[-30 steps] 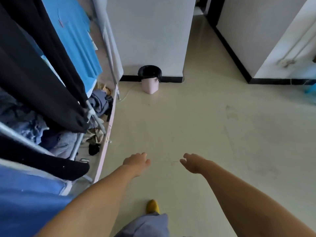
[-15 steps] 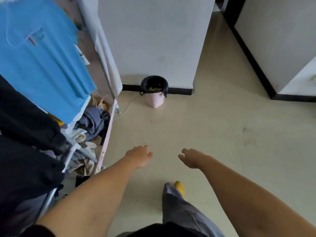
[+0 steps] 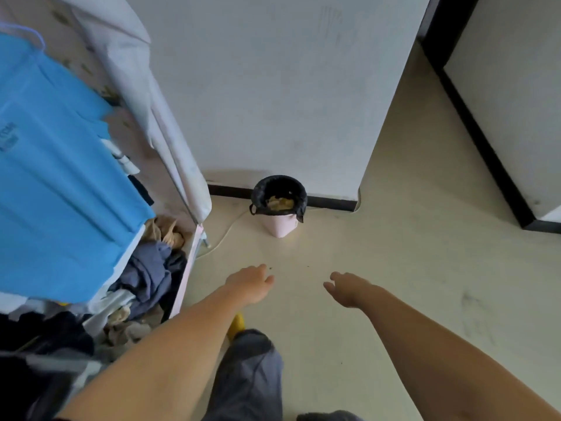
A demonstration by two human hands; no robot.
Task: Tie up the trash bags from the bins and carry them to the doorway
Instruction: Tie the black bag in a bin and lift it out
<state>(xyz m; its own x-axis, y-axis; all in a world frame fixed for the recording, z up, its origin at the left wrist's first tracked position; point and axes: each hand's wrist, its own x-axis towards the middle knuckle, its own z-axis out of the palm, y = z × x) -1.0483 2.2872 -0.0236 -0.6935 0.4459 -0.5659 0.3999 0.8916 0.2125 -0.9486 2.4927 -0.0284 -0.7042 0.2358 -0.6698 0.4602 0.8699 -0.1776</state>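
Observation:
A small pink bin (image 3: pixel 280 225) stands on the floor against the white wall. A black trash bag (image 3: pixel 261 189) lines it, folded over the rim, with yellowish waste inside. My left hand (image 3: pixel 250 282) and my right hand (image 3: pixel 349 288) reach forward over the floor, both short of the bin and apart from it. Each hand holds nothing and its fingers are loosely spread. My grey trouser leg and a yellow shoe (image 3: pixel 236 323) show below the hands.
A clothes rack (image 3: pixel 185 287) with a hanging blue shirt (image 3: pixel 57 183) and piled garments fills the left side. A thin white cable (image 3: pixel 224 235) runs on the floor near the bin. A passage (image 3: pixel 406 123) opens between white walls with black skirting at the right.
I have come closer to the bin, which now looks larger and nearer to my hands. Both arms stay stretched forward, empty.

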